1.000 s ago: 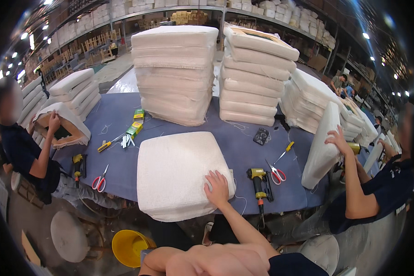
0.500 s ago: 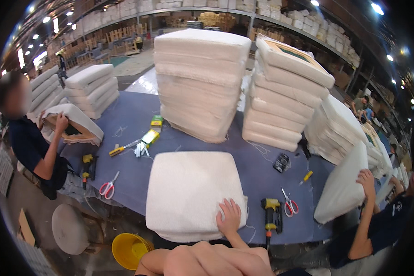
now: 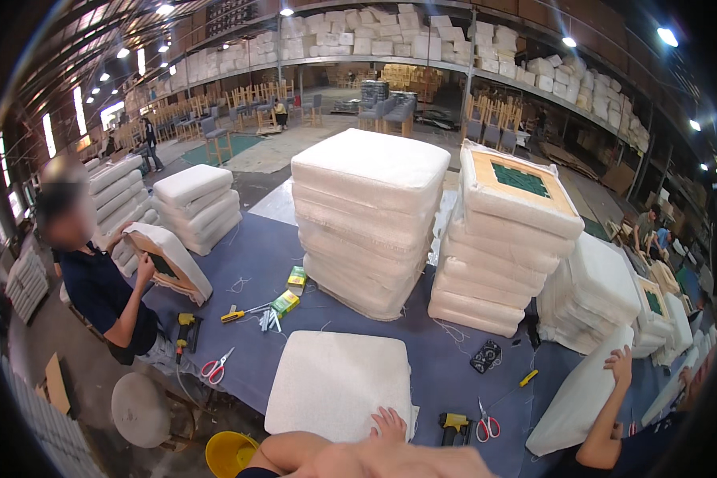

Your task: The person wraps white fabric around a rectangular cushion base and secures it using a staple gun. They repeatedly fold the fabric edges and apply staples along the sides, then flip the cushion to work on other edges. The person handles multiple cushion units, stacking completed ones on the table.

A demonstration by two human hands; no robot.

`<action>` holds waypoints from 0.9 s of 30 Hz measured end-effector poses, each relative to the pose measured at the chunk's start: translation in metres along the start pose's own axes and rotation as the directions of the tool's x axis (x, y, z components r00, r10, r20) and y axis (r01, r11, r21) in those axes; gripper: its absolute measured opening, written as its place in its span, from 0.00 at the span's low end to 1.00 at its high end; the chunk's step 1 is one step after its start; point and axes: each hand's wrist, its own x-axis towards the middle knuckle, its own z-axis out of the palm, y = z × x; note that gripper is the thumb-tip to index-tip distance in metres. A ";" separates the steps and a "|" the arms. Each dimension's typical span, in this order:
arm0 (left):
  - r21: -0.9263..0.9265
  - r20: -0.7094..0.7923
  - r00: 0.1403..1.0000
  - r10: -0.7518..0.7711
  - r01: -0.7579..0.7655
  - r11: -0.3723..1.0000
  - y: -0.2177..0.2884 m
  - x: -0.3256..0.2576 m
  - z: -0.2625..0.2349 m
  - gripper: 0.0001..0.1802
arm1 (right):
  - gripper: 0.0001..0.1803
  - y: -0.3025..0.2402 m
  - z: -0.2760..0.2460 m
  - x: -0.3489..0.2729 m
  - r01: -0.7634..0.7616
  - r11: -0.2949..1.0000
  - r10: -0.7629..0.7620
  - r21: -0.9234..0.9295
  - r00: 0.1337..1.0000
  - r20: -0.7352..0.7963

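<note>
A cream fabric-covered seat cushion [image 3: 334, 378] lies flat on the blue-grey tabletop in front of me. My right hand [image 3: 388, 425] rests on its near right part, fingers spread, gripping nothing. Bare skin, probably my left hand [image 3: 358, 462], looms very close at the lower edge; its fingers cannot be made out, and it hides the cushion's near edge. Right of the cushion lie a yellow-and-black staple gun [image 3: 454, 428] and red-handled scissors [image 3: 487, 428]. Beyond the cushion are metal staple strips [image 3: 270, 320], green-and-yellow boxes [image 3: 285, 303] and a yellow-handled screwdriver [image 3: 233, 316].
Two tall cushion stacks [image 3: 366, 231] [image 3: 494, 263] stand on the far side. At left a co-worker [image 3: 107, 279] holds a tilted seat; at right another person's hand [image 3: 618, 366] grips an upright cushion [image 3: 581, 398]. A yellow bucket [image 3: 229, 454] and round stool [image 3: 139, 409] are lower left.
My view has tilted up, so the table and cushion appear lower. My right hand stays spread on the cushion. The co-worker at left has tipped their seat more upright.
</note>
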 end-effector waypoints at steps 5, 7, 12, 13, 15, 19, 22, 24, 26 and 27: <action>-0.146 -0.060 0.978 0.198 -0.205 0.968 -0.041 0.021 -0.005 0.26 | 0.22 0.057 -0.028 0.005 -0.055 0.983 0.031 0.175 0.990 0.138; -0.102 -0.170 0.941 0.291 -0.311 0.945 -0.059 0.002 0.000 0.27 | 0.22 0.042 -0.038 0.000 -0.105 0.947 0.057 0.303 0.985 0.163; 0.013 0.018 0.996 0.085 -0.085 0.996 -0.039 -0.027 -0.012 0.34 | 0.20 0.045 -0.042 0.037 0.044 0.949 -0.073 0.313 0.994 0.082; 0.035 0.053 0.997 -0.051 0.049 0.998 -0.025 -0.025 -0.015 0.36 | 0.20 0.049 -0.047 0.027 0.047 0.950 -0.081 0.309 0.992 0.098; 0.004 0.070 0.992 0.110 -0.110 0.994 -0.043 -0.023 -0.018 0.34 | 0.17 0.053 -0.049 0.033 0.038 0.942 -0.082 0.332 0.990 0.117; -0.127 0.005 0.964 0.265 -0.262 0.957 -0.070 -0.015 -0.018 0.30 | 0.16 0.056 -0.057 0.037 -0.054 0.945 0.005 0.323 0.989 0.150; -0.191 0.032 0.971 0.236 -0.225 0.955 -0.074 0.002 -0.019 0.30 | 0.16 0.048 -0.057 0.023 -0.103 0.946 0.059 0.306 0.987 0.152; -0.256 0.136 0.988 0.071 -0.034 0.966 -0.061 -0.012 -0.033 0.32 | 0.17 0.037 -0.057 0.036 -0.105 0.936 0.071 0.335 0.991 0.110; -0.263 0.052 0.997 0.051 -0.036 0.964 -0.064 -0.042 -0.028 0.35 | 0.16 0.044 -0.056 0.029 -0.089 0.940 0.064 0.329 0.994 0.088; -0.233 0.007 0.995 0.100 -0.096 0.968 -0.065 -0.042 -0.024 0.38 | 0.16 0.041 -0.052 0.029 -0.074 0.939 0.053 0.334 0.996 0.073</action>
